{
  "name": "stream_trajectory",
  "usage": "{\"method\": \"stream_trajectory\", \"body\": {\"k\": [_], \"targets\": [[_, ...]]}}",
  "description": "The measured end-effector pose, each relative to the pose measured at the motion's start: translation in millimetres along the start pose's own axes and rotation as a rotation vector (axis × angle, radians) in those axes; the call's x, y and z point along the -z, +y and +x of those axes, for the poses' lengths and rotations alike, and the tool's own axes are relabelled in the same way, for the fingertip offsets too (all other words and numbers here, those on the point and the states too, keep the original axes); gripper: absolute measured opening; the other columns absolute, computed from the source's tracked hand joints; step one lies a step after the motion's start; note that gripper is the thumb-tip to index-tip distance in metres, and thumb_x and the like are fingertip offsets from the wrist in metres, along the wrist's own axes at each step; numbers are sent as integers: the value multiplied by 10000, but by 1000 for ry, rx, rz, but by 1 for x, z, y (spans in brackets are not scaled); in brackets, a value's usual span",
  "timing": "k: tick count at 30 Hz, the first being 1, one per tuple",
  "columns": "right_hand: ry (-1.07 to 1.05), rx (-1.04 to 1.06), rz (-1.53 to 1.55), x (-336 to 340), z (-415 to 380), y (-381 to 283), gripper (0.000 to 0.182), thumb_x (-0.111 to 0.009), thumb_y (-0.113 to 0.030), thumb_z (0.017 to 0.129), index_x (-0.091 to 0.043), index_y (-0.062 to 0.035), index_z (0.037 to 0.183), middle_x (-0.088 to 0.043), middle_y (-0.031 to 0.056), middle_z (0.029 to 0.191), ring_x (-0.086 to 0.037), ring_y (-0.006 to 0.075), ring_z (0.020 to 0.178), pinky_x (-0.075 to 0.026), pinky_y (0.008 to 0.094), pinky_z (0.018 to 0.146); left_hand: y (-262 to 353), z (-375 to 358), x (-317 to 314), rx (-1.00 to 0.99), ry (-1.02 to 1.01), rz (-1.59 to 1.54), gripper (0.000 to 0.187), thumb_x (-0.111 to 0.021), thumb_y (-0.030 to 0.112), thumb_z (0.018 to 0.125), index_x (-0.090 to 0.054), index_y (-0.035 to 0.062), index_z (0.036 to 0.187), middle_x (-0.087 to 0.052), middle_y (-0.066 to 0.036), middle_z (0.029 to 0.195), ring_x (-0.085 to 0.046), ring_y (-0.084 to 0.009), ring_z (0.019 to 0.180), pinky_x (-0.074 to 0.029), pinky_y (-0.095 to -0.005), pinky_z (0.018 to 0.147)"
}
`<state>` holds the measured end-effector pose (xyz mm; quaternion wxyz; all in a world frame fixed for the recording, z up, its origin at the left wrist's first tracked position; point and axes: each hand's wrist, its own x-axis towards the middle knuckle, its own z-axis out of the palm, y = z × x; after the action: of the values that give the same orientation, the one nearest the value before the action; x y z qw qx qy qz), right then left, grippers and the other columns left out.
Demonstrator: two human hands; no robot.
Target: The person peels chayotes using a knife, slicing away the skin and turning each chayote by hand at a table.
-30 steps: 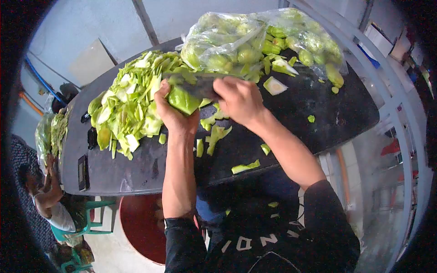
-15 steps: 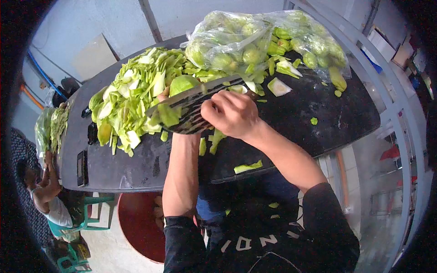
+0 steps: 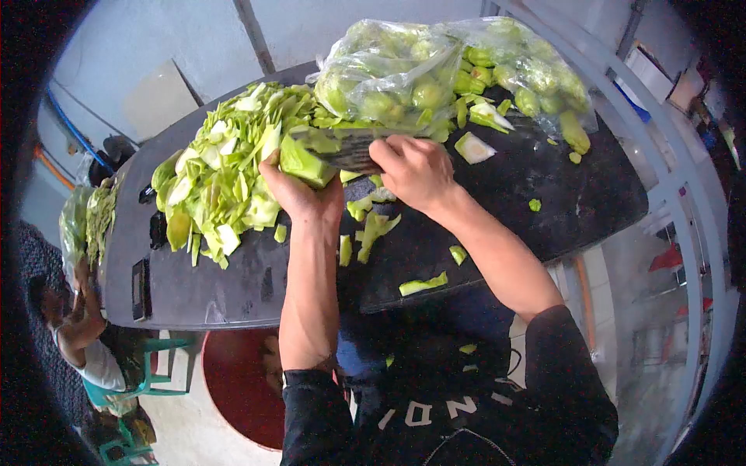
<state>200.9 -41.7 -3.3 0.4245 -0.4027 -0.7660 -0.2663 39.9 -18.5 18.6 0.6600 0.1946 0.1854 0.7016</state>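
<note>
My left hand (image 3: 301,190) is wrapped round a green vegetable (image 3: 305,161) whose cut faces show. The fingers of my right hand (image 3: 416,169) are closed round the handle end of a wide knife (image 3: 357,149), its blade blurred and against the vegetable's upper right side. Left of my left hand lies a large heap of pale green slices (image 3: 225,159). Below the knife, peel scraps (image 3: 378,229) are scattered on the dark table (image 3: 497,233).
Clear plastic bags (image 3: 388,74) of whole green vegetables stand at the table's back. A phone-like black object (image 3: 141,289) lies at the left edge. Below it is a red tub (image 3: 241,388). Another person (image 3: 81,334) sits at far left. A metal frame (image 3: 676,210) runs along the right.
The knife has turned and moved back from over my left hand, uncovering that hand and the vegetable. A new green scrap lies near the table's front edge, beside my right forearm.
</note>
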Motion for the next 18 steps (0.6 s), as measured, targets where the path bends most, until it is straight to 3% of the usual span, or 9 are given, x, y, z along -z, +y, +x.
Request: {"method": "stream_trajectory", "body": {"k": [3, 5, 7, 9, 10, 11, 13, 16, 18], "targets": [[13, 77, 68, 13, 5, -14, 120, -605, -89, 748, -501, -118, 799, -505, 31, 608, -613, 230, 547, -499, 360, 447, -2, -1, 11, 2, -63, -14, 513, -379, 459, 885, -570, 81, 1173, -621, -99, 1148, -589, -267, 1063, -459, -462, 942], [36, 128, 106, 15, 7, -26, 130, -618, -127, 748, -506, -118, 814, -495, 21, 631, -611, 205, 566, -498, 349, 463, 1, 10, 29, 71, -306, -25, 516, -405, 475, 875, -571, 69, 1147, -629, -101, 1112, -601, -266, 1025, -484, -447, 898], [96, 140, 128, 14, 10, -32, 133, -621, -127, 740, -507, -123, 810, -488, 23, 622, -609, 221, 554, -497, 359, 456, -3, 7, 28, 42, -231, -15, 505, -435, 482, 866, -576, 64, 1113, -635, -101, 1072, -610, -253, 988, -502, -429, 859], [-1, 68, 87, 13, 9, -20, 125, -621, -120, 749, -514, -126, 813, -521, 41, 620, -624, 250, 550, -504, 385, 455, 2, -7, 9, 28, -17, 71, 467, -431, 459, 877, -581, 77, 1103, -638, -84, 1058, -611, -236, 981, -499, -420, 863], [-32, -43, 90, 8, 6, -16, 236, -642, 4, 631, -496, -89, 790, -555, 68, 668, -626, 296, 608, -500, 398, 506, 1, -6, 0, -65, 1, 41, 457, -419, 446, 886, -581, 84, 1113, -636, -80, 1067, -610, -238, 995, -491, -417, 881], [-24, -88, 95, 6, 5, -8, 238, -629, 18, 639, -494, -86, 805, -566, 71, 679, -627, 312, 621, -503, 417, 516, 2, -2, 1, -35, 4, 17, 450, -402, 433, 894, -581, 84, 1115, -636, -80, 1067, -607, -246, 1009, -483, -417, 898], [-15, -89, 108, 8, 6, -3, 102, -591, -60, 758, -519, -116, 804, -575, 66, 630, -644, 286, 560, -519, 414, 469, 2, -4, -2, -31, -32, 23, 553, -357, 471, 911, -534, 79, 1259, -611, -107, 1189, -569, -286, 1118, -433, -481, 988], [38, -7, 147, 21, 9, -13, 127, -601, -47, 731, -512, -115, 791, -569, 67, 621, -641, 288, 559, -515, 421, 470, 2, -12, -2, -6, -127, 43, 458, -389, 444, 910, -556, 85, 1139, -623, -84, 1080, -605, -244, 1020, -475, -419, 913], [44, -2, 164, 18, 9, -17, 138, -607, -46, 721, -509, -116, 788, -564, 65, 616, -640, 287, 559, -512, 426, 472, 1, -11, 3, -30, -94, 56, 462, -386, 450, 914, -550, 84, 1143, -620, -86, 1080, -604, -246, 1019, -477, -423, 912]]}}
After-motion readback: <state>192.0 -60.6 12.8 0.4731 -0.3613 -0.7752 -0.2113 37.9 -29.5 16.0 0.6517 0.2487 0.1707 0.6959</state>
